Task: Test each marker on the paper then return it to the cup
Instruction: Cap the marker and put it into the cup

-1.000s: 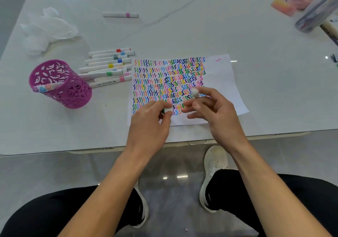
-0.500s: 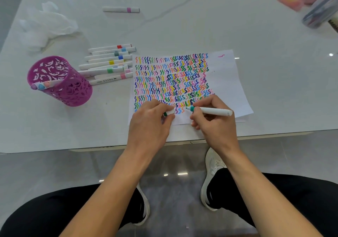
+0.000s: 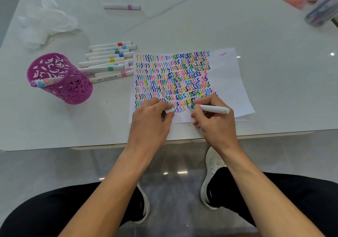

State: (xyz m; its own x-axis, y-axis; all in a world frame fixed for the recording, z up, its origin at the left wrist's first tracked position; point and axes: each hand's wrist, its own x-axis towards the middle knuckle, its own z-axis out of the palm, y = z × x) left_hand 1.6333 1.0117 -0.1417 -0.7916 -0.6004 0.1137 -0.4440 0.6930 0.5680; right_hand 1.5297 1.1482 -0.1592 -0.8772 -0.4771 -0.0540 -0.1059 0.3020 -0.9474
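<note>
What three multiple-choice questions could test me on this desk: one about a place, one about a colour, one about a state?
1. Where does the purple cup stand?
A) left of the paper
B) on the paper
C) right of the paper

2. What colour is the tip of the marker in the right hand?
A) red
B) teal green
C) yellow

3. What state is that marker in?
A) capped
B) dropped in the cup
C) uncapped, gripped for writing

Answers:
1 A: the cup stands off the paper's left edge.
2 B: a teal-green tip shows at the marker's writing end.
3 C: the tip is bare, and the left hand holds the cap.
</note>
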